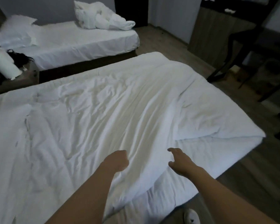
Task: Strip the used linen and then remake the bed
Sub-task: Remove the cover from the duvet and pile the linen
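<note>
A white duvet (113,113) lies crumpled across the near bed (225,152), with long creases running toward me. My left hand (117,160) grips a bunch of the duvet near its front edge, fingers curled into the cloth. My right hand (179,160) hovers just to the right, fingers and thumb spread and loosely bent, holding nothing. The duvet's right side is folded back, baring the white sheet at the bed's near right corner.
A second bed (81,41) stands behind, with a pillow (14,33) at its left and a heaped duvet (102,16) at its far end. A bedside table (14,81) holds a white roll (5,65). Dark chair (242,50) and desk at right. My shoe (191,216) on the floor.
</note>
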A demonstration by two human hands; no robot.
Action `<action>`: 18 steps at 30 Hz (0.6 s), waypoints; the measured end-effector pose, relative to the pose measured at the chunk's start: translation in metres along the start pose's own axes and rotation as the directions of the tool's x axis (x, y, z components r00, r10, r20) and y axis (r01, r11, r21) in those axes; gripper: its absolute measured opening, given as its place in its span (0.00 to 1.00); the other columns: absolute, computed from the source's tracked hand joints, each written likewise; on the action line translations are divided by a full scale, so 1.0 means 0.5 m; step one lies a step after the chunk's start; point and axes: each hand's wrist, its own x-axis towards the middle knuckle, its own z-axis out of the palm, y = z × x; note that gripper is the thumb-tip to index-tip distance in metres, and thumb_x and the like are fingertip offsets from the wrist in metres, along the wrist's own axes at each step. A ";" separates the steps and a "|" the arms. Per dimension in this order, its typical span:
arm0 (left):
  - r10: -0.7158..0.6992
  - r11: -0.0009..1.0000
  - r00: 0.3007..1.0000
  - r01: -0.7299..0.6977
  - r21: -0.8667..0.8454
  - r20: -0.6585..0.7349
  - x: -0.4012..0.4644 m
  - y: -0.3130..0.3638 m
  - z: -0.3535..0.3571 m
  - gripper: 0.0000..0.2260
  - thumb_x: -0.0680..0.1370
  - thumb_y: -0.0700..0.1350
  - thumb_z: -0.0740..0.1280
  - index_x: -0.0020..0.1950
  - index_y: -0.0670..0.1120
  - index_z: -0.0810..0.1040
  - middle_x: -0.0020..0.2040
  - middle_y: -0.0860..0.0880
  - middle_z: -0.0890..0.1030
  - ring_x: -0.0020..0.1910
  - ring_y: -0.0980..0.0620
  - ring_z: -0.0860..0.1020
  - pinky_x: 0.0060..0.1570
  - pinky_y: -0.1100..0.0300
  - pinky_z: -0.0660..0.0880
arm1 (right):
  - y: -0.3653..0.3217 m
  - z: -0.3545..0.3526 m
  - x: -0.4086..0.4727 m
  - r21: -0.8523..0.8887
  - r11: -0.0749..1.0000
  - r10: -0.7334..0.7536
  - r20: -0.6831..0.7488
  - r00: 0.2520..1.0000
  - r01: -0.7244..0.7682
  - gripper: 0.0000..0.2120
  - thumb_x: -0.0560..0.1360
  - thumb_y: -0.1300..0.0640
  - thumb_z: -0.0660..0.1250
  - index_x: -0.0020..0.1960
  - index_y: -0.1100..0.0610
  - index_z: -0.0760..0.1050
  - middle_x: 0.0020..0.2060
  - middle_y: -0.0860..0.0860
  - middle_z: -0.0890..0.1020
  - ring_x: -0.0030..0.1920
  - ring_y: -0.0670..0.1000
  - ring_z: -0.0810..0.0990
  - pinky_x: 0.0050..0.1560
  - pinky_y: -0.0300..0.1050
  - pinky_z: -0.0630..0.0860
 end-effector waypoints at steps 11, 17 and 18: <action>0.048 0.992 0.994 -0.037 -0.119 0.096 0.152 0.515 0.101 0.14 0.77 0.45 0.57 0.61 0.52 0.73 0.63 0.52 0.74 0.58 0.50 0.74 0.59 0.54 0.73 | 0.451 -0.246 0.086 -0.146 0.986 0.082 0.045 0.996 -0.074 0.28 0.78 0.54 0.61 0.76 0.51 0.57 0.74 0.52 0.63 0.68 0.54 0.70 0.68 0.47 0.66; 0.041 0.984 0.995 -0.025 -0.178 0.089 0.329 0.612 0.130 0.17 0.80 0.46 0.58 0.68 0.50 0.70 0.68 0.51 0.70 0.64 0.49 0.72 0.61 0.56 0.70 | 0.539 -0.295 0.282 -0.362 0.932 0.020 0.025 0.999 -0.010 0.31 0.75 0.53 0.60 0.76 0.51 0.56 0.71 0.53 0.66 0.65 0.56 0.72 0.67 0.50 0.66; 0.037 0.981 0.995 -0.018 -0.196 0.093 0.374 0.625 0.142 0.18 0.79 0.46 0.59 0.70 0.50 0.68 0.70 0.51 0.69 0.65 0.49 0.72 0.61 0.57 0.70 | 0.560 -0.290 0.327 -0.389 0.921 0.028 0.024 0.999 -0.017 0.31 0.75 0.53 0.60 0.76 0.51 0.55 0.71 0.53 0.66 0.65 0.56 0.71 0.67 0.52 0.66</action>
